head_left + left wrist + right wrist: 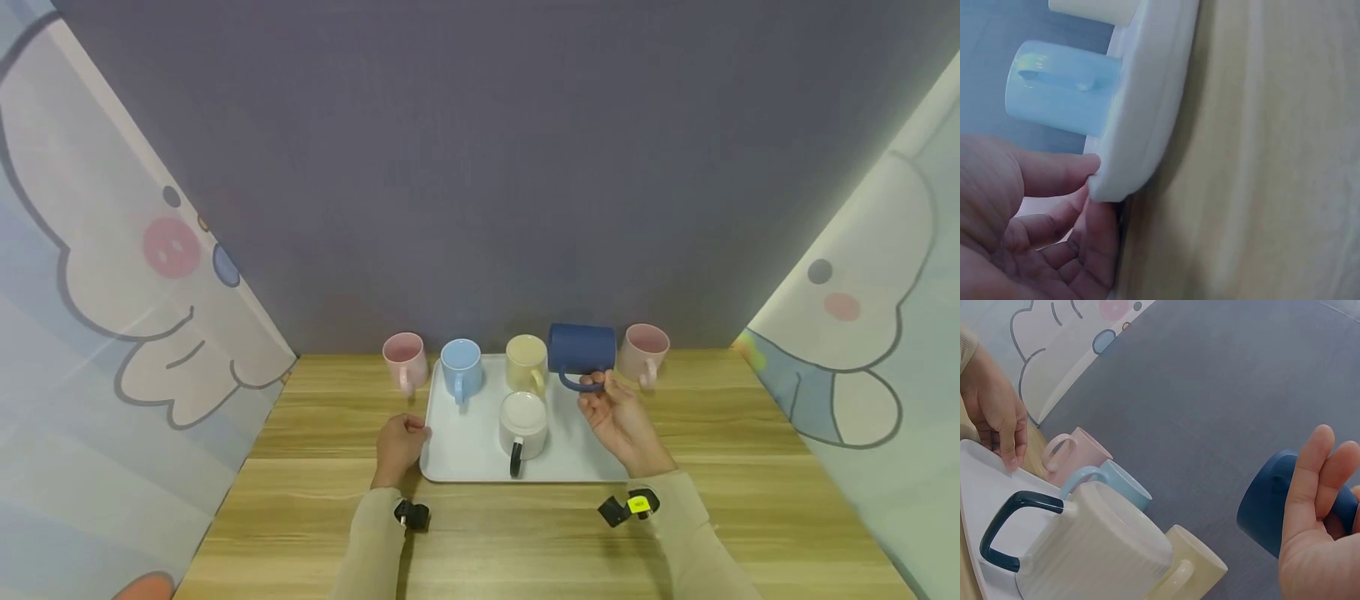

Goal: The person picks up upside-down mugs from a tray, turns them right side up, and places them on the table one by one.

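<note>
My right hand [621,421] grips a dark blue mug [581,347] by its handle. The mug is tipped on its side, above the right rear part of a white tray [465,454]. On the tray's left edge, my left hand [1054,219] pinches the rim between thumb and fingers. Three mugs stand on the tray: a light blue one [461,371] at the rear left, a pale yellow one [526,362] at the rear middle, and a white one [1094,550] with a dark handle nearer the front. Whether the white mug is upright or inverted I cannot tell.
A pink mug [405,362] stands on the wooden table [525,542] left of the tray. Another pink mug [643,352] is at the right, close to the blue mug. A dark grey panel [480,167] rises behind, with cartoon-printed sheets on both sides.
</note>
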Demonstrator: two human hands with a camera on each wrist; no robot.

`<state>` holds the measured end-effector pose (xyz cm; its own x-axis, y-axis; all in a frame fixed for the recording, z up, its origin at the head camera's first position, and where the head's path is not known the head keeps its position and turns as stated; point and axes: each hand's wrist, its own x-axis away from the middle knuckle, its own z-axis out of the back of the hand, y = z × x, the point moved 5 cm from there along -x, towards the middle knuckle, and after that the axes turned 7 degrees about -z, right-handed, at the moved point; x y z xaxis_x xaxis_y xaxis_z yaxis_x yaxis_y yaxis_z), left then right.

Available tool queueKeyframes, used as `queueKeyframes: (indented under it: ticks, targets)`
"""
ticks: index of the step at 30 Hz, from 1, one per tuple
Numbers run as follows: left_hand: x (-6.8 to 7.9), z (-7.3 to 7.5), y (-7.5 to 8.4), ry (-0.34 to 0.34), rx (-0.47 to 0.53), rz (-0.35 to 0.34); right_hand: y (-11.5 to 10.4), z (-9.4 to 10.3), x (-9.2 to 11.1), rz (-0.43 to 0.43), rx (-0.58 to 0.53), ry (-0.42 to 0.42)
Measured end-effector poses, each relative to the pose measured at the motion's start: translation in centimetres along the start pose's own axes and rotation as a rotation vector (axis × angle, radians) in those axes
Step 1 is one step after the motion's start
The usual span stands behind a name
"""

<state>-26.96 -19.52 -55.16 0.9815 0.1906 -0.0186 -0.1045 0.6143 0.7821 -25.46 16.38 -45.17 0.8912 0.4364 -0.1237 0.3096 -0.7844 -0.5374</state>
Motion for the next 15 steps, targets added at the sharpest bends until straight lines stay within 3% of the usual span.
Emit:
queueKeyframes:
  ticks: [5, 10, 15]
  targets:
    - [0.6, -0.1, 1.0, 0.017, -0.019, -0.074, 0.0, -0.2, -0.1, -0.004, -0.007, -0.016]
    - [1.3, 0.3, 3.8, 0.1, -0.037, -0.168, 0.2, -0.8, -0.4, -0.015, -0.042, -0.093]
    - [1.9, 0.4, 8.2, 0.068, 0.159, -0.261, 0.9, -1.6, -0.9, -0.031, -0.062, -0.16]
